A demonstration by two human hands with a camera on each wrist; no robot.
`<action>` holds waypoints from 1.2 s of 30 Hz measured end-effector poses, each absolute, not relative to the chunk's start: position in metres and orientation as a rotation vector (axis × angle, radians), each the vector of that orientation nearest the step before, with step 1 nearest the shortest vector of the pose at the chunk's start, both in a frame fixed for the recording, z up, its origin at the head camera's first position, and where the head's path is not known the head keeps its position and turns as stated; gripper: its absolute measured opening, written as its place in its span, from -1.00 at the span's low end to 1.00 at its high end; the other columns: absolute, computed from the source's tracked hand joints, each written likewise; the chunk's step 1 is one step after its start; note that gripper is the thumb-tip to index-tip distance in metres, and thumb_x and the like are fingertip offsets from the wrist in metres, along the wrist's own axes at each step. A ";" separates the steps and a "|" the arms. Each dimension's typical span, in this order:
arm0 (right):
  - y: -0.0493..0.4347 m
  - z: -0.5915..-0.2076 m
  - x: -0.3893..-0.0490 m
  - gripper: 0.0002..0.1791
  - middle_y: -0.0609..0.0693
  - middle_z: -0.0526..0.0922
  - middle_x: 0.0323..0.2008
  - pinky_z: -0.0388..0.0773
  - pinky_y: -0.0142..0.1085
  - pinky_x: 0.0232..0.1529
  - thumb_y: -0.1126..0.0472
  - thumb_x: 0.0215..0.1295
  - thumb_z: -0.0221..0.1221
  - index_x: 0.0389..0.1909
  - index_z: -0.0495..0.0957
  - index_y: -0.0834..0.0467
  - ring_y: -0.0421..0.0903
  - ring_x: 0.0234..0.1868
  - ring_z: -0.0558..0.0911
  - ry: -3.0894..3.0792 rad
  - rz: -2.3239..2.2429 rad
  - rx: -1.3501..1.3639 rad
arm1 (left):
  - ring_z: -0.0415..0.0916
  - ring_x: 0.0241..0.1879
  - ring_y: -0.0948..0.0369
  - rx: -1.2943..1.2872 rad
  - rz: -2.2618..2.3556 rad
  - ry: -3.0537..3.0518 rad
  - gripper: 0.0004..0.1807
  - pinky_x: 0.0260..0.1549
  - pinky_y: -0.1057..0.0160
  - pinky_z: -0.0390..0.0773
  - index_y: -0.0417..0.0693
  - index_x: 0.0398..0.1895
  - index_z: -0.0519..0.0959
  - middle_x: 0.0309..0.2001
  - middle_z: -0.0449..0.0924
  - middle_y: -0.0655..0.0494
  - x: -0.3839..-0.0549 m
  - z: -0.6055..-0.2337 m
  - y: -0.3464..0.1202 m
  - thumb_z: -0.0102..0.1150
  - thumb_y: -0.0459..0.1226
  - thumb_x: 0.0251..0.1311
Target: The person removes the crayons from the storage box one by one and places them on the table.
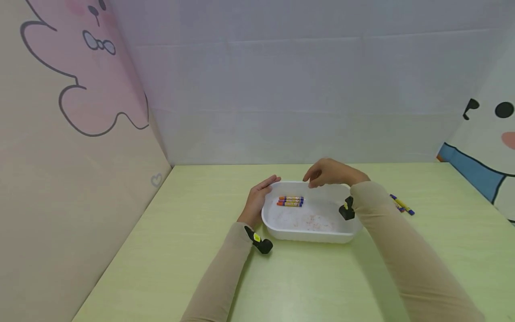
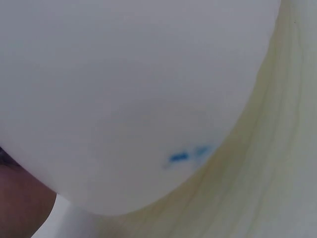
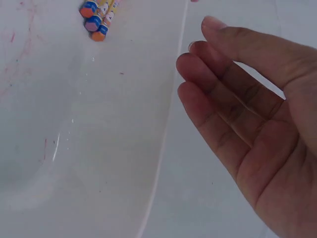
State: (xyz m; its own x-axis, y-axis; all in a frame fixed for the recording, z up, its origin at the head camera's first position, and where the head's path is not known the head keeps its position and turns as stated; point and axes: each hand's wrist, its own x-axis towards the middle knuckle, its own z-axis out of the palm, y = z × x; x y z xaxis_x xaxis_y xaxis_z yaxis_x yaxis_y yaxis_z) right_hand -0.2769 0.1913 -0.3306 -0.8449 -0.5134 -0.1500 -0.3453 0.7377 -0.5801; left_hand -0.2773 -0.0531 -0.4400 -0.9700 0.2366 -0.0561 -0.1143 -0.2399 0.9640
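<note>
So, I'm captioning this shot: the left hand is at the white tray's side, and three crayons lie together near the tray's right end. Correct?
One slip: the three crayons lie together near the left end of the white tray, not the right, as the head view shows. The left hand is at its side.

So the table [image 1: 161, 268] is a pale yellow-green slab with faint wood grain, boxed in on three sides. Behind it there's a greyish-lavender back wall [image 1: 281, 80] with horizontal creases running across. The cream left wall [image 1: 44, 188] has a big pink cartoon figure [image 1: 96, 89] outlined in dark grey, wearing a bow tie [image 1: 100, 43], plus a tiny grey heart outline [image 1: 156, 180] low down. On the right there's a white cartoon face [image 1: 484, 134] with black eyes, a salmon cheek and a blue patch [image 1: 476, 170] underneath. Lighting's pretty soft, kinda dim up top.
</note>
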 end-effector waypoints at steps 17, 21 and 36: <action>0.150 -0.362 -0.287 -0.73 0.05 0.71 -0.22 0.63 -0.27 -0.16 0.36 0.14 0.27 -0.10 0.68 0.24 -0.16 -0.25 0.64 2.552 -0.670 -0.725 | 0.22 0.39 0.21 0.172 2.282 1.820 -0.56 0.38 0.16 0.25 -0.02 0.33 0.40 0.29 0.46 0.13 -0.278 -0.442 -0.052 -0.16 -0.34 0.42; 0.143 -0.367 -0.284 -0.75 0.04 0.72 -0.24 0.62 -0.31 -0.17 0.38 0.09 0.29 -0.16 0.70 0.23 -0.18 -0.27 0.64 2.568 -0.622 -0.773 | 0.21 0.40 0.21 0.180 2.279 1.828 -0.56 0.39 0.17 0.24 -0.01 0.32 0.42 0.30 0.45 0.09 -0.276 -0.439 -0.052 -0.15 -0.36 0.41; 0.124 -0.373 -0.277 -0.84 -0.02 0.67 -0.27 0.60 -0.33 -0.18 0.35 0.15 0.30 -0.22 0.68 0.17 -0.17 -0.29 0.56 2.634 -0.442 -0.727 | 0.25 0.38 0.21 0.182 2.306 1.837 -0.56 0.39 0.18 0.23 0.00 0.29 0.45 0.28 0.48 0.08 -0.280 -0.442 -0.051 -0.15 -0.37 0.39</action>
State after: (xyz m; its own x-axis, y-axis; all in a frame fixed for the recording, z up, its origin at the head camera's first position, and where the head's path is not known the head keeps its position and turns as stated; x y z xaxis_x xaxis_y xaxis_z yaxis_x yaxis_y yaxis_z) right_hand -0.2771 0.1243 -0.3732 -0.7977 -0.5410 -0.2664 -0.4244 0.8175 -0.3894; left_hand -0.2798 -0.0507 -0.4419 -0.9748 0.2221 -0.0211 -0.0702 -0.2156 0.9739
